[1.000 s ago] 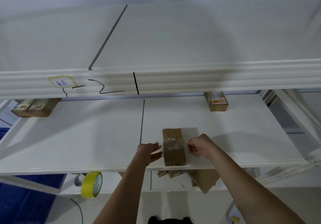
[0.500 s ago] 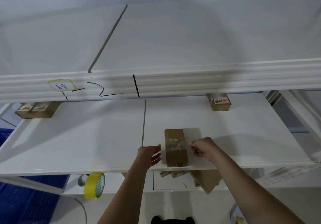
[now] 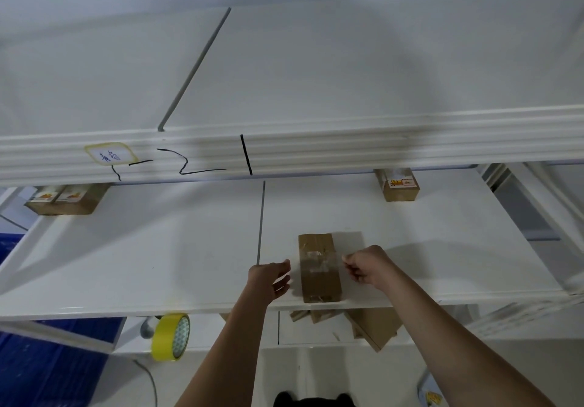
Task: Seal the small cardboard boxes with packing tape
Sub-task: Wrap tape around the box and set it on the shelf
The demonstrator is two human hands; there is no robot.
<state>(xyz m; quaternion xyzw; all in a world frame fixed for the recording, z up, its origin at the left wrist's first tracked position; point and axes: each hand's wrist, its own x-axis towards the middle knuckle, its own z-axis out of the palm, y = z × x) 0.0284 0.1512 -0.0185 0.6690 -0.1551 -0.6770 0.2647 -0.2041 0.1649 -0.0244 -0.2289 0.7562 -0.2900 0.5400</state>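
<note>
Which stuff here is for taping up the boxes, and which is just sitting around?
For the job:
- box between the hands
- clear tape strip across it
- yellow tape roll
- left hand
- right hand

Just lying about:
- labelled boxes at back left
- labelled box at back right
- cardboard pieces on the lower shelf

One head-worn wide-angle view looks forward and down, close over the white shelf (image 3: 158, 264).

A white shelf (image 3: 158, 264) spans the frame in front of me. One small cardboard box (image 3: 319, 267) lies near its front edge at center, a labelled box (image 3: 398, 185) sits at upper right, and two labelled boxes (image 3: 64, 199) at far left.
</note>
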